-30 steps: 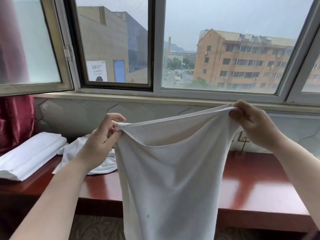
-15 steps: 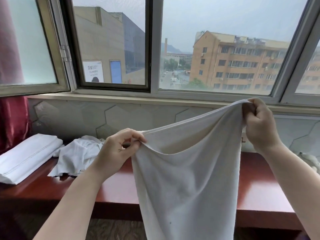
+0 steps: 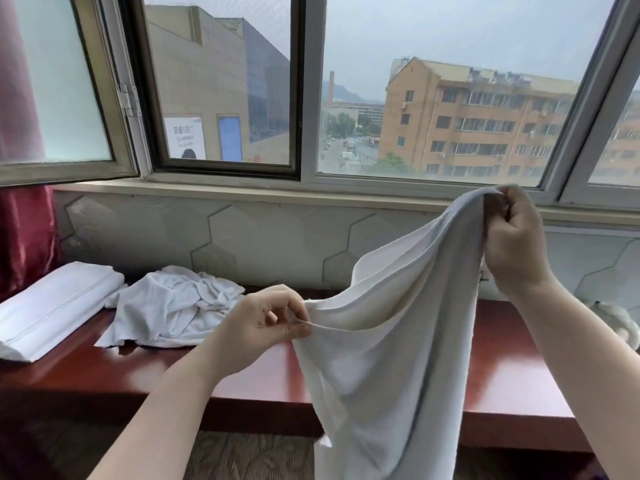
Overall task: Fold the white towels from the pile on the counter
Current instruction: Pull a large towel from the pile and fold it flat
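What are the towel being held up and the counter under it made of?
The white towel looks like thin woven cotton, matte: it drapes in soft folds and has a stitched hem, pinched by the left hand and right hand. The counter looks like reddish-brown wood or veneer with a glossy lacquer that reflects the window light.

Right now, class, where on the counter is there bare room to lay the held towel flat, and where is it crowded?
The widest free patch is the counter right of the crumpled pile, partly behind the hanging towel. A narrow bare strip runs along the front edge, before the pile. The left end is crowded: the folded stack touches the pile. Something white sits far right.
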`<state>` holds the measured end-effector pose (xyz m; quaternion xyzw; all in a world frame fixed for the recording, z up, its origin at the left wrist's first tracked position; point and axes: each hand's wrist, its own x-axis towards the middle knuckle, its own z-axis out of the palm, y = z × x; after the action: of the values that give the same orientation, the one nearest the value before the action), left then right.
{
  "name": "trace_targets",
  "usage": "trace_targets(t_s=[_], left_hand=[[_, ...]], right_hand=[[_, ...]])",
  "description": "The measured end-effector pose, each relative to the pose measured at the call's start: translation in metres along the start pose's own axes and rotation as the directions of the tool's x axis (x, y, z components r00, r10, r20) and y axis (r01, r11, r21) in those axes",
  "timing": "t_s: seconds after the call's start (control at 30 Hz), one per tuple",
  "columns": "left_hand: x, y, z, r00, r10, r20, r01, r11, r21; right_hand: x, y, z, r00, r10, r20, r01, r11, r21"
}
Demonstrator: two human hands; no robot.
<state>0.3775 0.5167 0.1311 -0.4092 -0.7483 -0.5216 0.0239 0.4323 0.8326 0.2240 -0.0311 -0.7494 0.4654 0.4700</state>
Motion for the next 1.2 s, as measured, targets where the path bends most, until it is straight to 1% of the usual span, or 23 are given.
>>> trace_targets(t_s=[0.1, 0.17, 0.33, 0.53, 0.7, 0.77, 0.83, 0.97, 1.07, 1.2], left_hand=[[-0.005, -0.007, 0.007, 0.999, -0.036, -0.02, 0.037, 0.997, 0.063], [-0.008, -0.008, 0.012, 0.999, -0.026, -0.03, 0.027, 0.998, 0.057], [-0.008, -0.001, 0.02, 1.0, -0.015, -0.02, 0.017, 0.993, 0.119], [-0.004, 0.004, 0.017, 0.997, -0.035, 0.065, 0.025, 0.989, 0.145], [-0.003, -0.002, 0.019, 0.981, -0.053, 0.187, -0.003, 0.958, 0.285], [-0.004, -0.002, 0.022, 0.978, -0.048, 0.202, -0.017, 0.951, 0.309], [-0.004, 0.0, 0.024, 0.981, -0.06, 0.183, 0.002, 0.953, 0.302], [0.0, 0.001, 0.026, 0.981, -0.127, 0.145, 0.088, 0.965, 0.248], [0.002, -0.001, 0.025, 0.984, -0.107, 0.139, 0.07, 0.966, 0.25], [0.003, -0.001, 0.024, 0.988, -0.088, 0.127, 0.068, 0.986, 0.153]], right_hand=[[0.007, -0.005, 0.001, 1.0, -0.011, -0.004, 0.011, 1.0, -0.016], [0.01, -0.005, 0.002, 1.0, -0.015, -0.023, 0.014, 1.0, -0.024], [0.01, 0.0, 0.003, 0.999, -0.012, -0.033, 0.01, 0.999, -0.05], [0.01, 0.013, -0.003, 1.0, -0.002, -0.026, 0.001, 0.998, -0.058], [0.008, 0.022, 0.0, 0.999, 0.01, -0.039, -0.013, 0.998, -0.069], [0.007, 0.024, 0.002, 0.999, 0.019, -0.032, -0.021, 0.998, -0.063], [0.007, 0.023, 0.004, 1.0, 0.015, -0.026, -0.016, 0.998, -0.058], [0.009, 0.023, 0.005, 1.0, 0.0, -0.022, -0.001, 0.999, -0.04], [0.011, 0.024, 0.004, 1.0, -0.006, -0.025, 0.005, 0.999, -0.053], [0.009, 0.03, 0.001, 1.0, -0.016, -0.013, 0.014, 0.997, -0.079]])
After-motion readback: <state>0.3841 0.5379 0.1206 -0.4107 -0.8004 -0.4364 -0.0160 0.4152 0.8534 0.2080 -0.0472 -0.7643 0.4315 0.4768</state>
